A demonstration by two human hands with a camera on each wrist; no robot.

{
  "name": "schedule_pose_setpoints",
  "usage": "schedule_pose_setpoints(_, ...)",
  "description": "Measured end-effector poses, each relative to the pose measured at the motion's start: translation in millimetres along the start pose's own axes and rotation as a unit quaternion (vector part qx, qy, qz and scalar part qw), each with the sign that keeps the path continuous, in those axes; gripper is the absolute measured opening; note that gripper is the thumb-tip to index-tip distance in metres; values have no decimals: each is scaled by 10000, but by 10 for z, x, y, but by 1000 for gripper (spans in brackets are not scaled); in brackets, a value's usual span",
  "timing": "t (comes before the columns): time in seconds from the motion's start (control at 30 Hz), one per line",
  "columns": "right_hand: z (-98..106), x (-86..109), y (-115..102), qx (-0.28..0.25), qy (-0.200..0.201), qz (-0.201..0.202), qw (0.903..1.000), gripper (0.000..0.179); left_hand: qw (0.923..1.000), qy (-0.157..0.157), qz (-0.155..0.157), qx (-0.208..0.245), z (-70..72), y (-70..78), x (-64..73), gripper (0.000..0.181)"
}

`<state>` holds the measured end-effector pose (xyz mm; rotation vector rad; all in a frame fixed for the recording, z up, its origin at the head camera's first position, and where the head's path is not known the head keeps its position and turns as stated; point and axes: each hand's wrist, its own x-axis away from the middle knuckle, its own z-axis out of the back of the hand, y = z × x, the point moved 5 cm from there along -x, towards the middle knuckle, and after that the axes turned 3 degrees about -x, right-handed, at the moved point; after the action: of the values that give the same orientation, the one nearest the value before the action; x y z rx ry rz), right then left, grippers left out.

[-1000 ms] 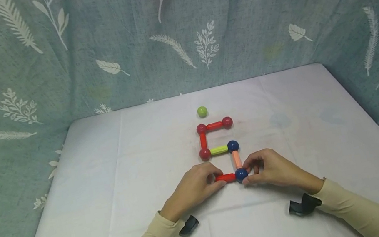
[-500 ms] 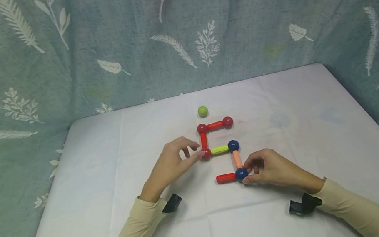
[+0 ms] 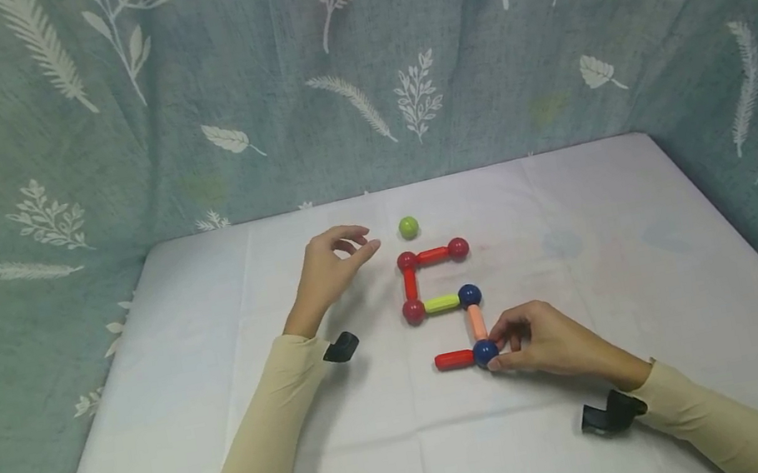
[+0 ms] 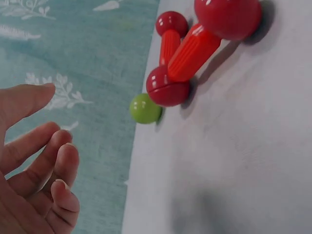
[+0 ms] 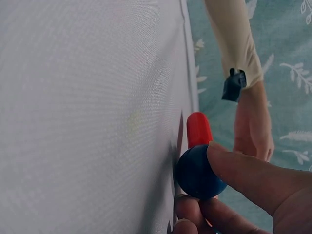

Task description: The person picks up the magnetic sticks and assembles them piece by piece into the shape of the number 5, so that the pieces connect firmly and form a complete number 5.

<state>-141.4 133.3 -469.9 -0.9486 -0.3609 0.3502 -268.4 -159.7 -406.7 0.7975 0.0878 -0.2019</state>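
Balls and rods are joined in a zigzag chain on the white cloth. My right hand (image 3: 552, 337) pinches its near dark blue ball (image 5: 197, 173) between thumb and fingers. From that ball a red rod (image 3: 454, 360) points left, its far end free, and an orange-pink rod (image 3: 477, 322) leads back to a second blue ball (image 3: 469, 295). A yellow-green rod (image 3: 442, 303) joins this to a red ball (image 3: 413, 311). Two more red rods and red balls continue the chain behind. Left of a loose green ball (image 3: 409, 227), my left hand (image 3: 331, 266) hovers with nothing in its relaxed fingers.
A white cloth (image 3: 343, 463) covers the table. Behind it and at both sides hangs a blue-green leaf-patterned curtain (image 3: 303, 148). A dark wrist camera (image 3: 611, 413) sits at each cuff.
My left hand has let go of the red rod, passed by the left red ball and moved back beside the green ball. The right hand keeps its hold on the near blue ball.
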Motion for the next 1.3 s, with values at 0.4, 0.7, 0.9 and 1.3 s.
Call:
schedule_pose_setpoints(0.4, 6, 33, 7, -23, 13, 80, 10000, 28, 9969, -129, 473, 615, -229, -225, -357, 49)
schedule_pose_setpoints(0.7, -4, 30, 29, -127, 2, 76, 9999, 28, 9921, -441, 872, 788, -435, -374, -514, 48)
schedule_pose_setpoints(0.9, 3, 25, 15, -126, 13, 140, 9998, 27, 9906, -587, 953, 782, -543, -381, -551, 48)
schedule_pose_setpoints(1.3, -10, 11, -8, -108, 3, 161, 9998, 28, 9902, -753, 987, 633, -664, -330, -606, 47)
